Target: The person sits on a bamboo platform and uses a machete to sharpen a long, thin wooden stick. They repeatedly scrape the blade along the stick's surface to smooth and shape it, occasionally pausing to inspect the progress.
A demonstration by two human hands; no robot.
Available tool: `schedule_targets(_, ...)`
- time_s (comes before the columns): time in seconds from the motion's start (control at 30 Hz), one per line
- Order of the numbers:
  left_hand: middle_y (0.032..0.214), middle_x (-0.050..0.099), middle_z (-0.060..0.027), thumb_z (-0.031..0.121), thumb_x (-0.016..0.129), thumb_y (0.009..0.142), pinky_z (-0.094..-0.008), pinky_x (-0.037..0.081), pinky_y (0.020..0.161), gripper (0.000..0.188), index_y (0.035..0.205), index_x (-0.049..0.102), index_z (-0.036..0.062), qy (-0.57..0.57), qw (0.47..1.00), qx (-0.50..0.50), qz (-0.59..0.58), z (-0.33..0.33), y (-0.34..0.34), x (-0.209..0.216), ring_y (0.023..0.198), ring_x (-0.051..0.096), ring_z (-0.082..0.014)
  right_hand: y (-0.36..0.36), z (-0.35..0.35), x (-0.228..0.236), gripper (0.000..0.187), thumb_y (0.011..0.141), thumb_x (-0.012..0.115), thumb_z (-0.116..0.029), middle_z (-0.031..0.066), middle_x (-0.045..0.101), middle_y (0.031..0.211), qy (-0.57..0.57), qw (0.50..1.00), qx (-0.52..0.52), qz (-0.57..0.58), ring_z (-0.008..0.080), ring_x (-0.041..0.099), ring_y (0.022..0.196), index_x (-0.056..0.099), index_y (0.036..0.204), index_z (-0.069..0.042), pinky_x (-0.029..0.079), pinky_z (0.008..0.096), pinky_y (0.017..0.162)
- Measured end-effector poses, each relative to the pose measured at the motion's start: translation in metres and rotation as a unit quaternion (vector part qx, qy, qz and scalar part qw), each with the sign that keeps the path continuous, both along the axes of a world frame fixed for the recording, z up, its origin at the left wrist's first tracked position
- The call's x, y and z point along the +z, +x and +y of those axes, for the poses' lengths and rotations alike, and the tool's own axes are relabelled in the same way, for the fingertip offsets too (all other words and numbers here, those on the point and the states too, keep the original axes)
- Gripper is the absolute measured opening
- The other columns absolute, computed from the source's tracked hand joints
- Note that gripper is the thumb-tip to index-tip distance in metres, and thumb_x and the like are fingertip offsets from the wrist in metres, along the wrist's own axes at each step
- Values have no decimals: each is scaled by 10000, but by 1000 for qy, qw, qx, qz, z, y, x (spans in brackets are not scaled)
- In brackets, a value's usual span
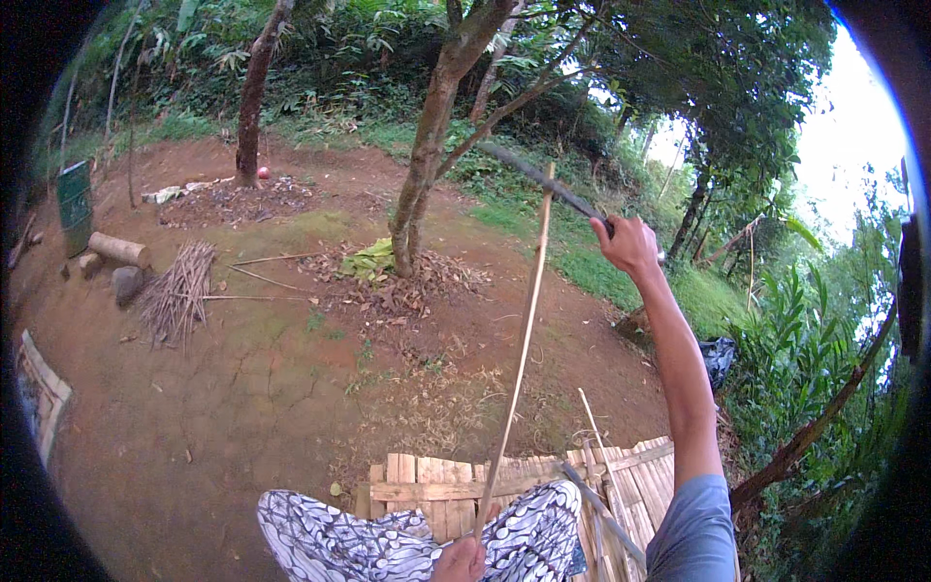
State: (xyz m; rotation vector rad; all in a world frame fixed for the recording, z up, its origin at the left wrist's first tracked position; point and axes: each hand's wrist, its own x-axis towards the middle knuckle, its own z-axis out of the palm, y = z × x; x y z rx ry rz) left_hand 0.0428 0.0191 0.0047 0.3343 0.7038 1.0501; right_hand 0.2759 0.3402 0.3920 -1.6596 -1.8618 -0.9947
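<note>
My left hand [459, 561] is closed around the lower end of a long, thin bamboo stick [527, 335], low between my knees. The stick slants up and away from me, its far tip in the air. In my raised right hand [632, 244], the fingers wrap the handle of a machete [548, 182]. Its long dark blade points up and to the left, passing by the stick's upper end; whether the two touch I cannot tell. Patterned cloth [330, 533] covers my legs.
Beneath me is a split-bamboo platform [441, 472], with a grey pole-like piece [603, 516] and a thin stick [595, 427] at its right. Ahead stands a forked tree [425, 165]. A stick bundle [182, 291], log [119, 249] and green drum [75, 209] are left; plants [805, 320] grow right.
</note>
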Motion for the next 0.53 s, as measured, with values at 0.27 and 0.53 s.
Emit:
schedule_targets(0.27,693,436,25,441,444,940,-271,328,532,351,851,532,114,93,985,-3,143,3,1,-40,610,389,-97,-20,-43,-61,496,779,508,-630,99,611,671,-118,911,275,-282,319,607,583,665,824,-161,498,447,562)
schedule_targets(0.53,729,520,-52,418,600,855,-357,423,579,341,806,505,94,137,981,-115,76,-4,-8,-13,646,471,-215,23,30,24,509,805,514,-611,177,670,863,-46,968,-145,198,334,653,846,703,892,-146,365,524,954)
